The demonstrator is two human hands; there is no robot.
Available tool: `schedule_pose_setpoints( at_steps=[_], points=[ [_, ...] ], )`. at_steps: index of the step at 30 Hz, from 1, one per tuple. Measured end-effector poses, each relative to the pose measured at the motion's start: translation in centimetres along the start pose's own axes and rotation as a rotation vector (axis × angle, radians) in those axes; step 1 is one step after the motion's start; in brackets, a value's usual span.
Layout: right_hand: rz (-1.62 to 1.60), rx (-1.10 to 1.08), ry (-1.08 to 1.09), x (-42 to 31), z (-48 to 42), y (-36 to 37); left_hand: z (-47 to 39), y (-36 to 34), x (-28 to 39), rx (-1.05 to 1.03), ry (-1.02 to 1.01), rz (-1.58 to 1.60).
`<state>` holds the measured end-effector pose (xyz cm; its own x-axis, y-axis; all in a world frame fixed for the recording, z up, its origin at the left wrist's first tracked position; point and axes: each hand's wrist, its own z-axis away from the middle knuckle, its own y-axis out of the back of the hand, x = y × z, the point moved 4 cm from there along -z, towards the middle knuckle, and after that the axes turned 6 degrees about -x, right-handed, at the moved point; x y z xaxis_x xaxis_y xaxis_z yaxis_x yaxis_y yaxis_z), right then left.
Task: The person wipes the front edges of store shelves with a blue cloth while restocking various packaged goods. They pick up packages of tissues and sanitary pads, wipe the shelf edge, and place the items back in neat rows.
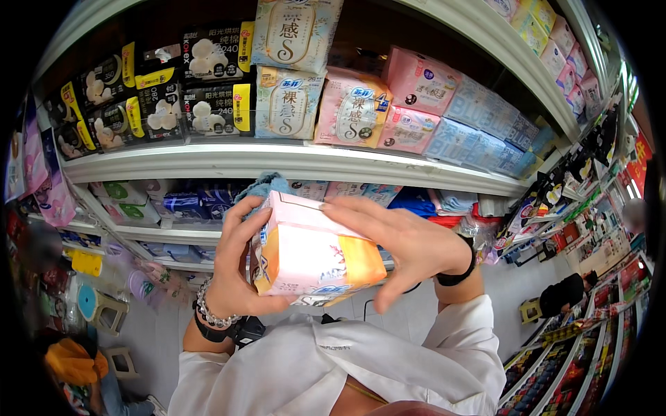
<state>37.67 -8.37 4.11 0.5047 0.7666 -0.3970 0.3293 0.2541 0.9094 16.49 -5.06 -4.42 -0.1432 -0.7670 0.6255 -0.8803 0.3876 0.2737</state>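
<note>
My left hand (234, 265) grips the left side of a pink and orange plastic-wrapped pack of sanitary pads (307, 255), with a blue cloth (265, 186) bunched behind its fingers. The fingers of my right hand (390, 239) rest on the pack's upper right part, the thumb held off its side. The pack is in front of my chest, below the edge of a white shelf (291, 162). On that shelf stand a similar pink pack (351, 112), light blue packs (286, 104), black packs (216, 109) and smaller pink packs (408, 130).
Lower shelves hold dark blue packs (182, 206) and folded cloths (455, 202). At the left are a stool with a blue seat (89, 301) and a person in orange (78, 361). Another person in black (562, 295) is at the right, beside more stocked shelving.
</note>
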Motion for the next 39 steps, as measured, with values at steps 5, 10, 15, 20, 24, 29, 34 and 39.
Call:
schedule_pose_setpoints(
  at_steps=[5, 10, 15, 20, 24, 29, 34, 39],
  points=[
    [0.068, 0.07, 0.082, -0.3, -1.0, 2.7, -1.5, -0.1, 0.0, 0.118, -0.066, 0.093],
    [-0.431, 0.412, -0.116, 2.3, 1.9, 7.6, -3.2, 1.1, -0.4, 0.396, 0.055, 0.261],
    [-0.313, 0.53, 0.124, 3.5, 1.8, 11.3, -5.2, 0.2, -0.1, 0.194, 0.056, 0.128],
    [-0.014, 0.658, 0.113, 3.8, 2.3, 14.0, -8.3, -1.1, 0.5, 0.258, 0.09, -0.324],
    [0.065, 0.618, 0.141, 5.6, 1.9, 14.9, -10.6, -1.7, 0.1, 0.172, 0.206, -0.371],
    [0.069, 0.554, 0.193, 6.7, 1.5, 16.2, -13.3, -2.5, 0.4, 0.143, 0.152, -0.279],
    [-0.027, 0.475, 0.25, 6.4, 1.4, 15.7, -15.1, -3.9, -0.7, 0.152, 0.027, -0.129],
    [0.231, 0.435, 0.393, 5.8, 0.9, 15.7, -16.0, -5.1, -0.7, 0.312, 0.021, -0.008]
  ],
)
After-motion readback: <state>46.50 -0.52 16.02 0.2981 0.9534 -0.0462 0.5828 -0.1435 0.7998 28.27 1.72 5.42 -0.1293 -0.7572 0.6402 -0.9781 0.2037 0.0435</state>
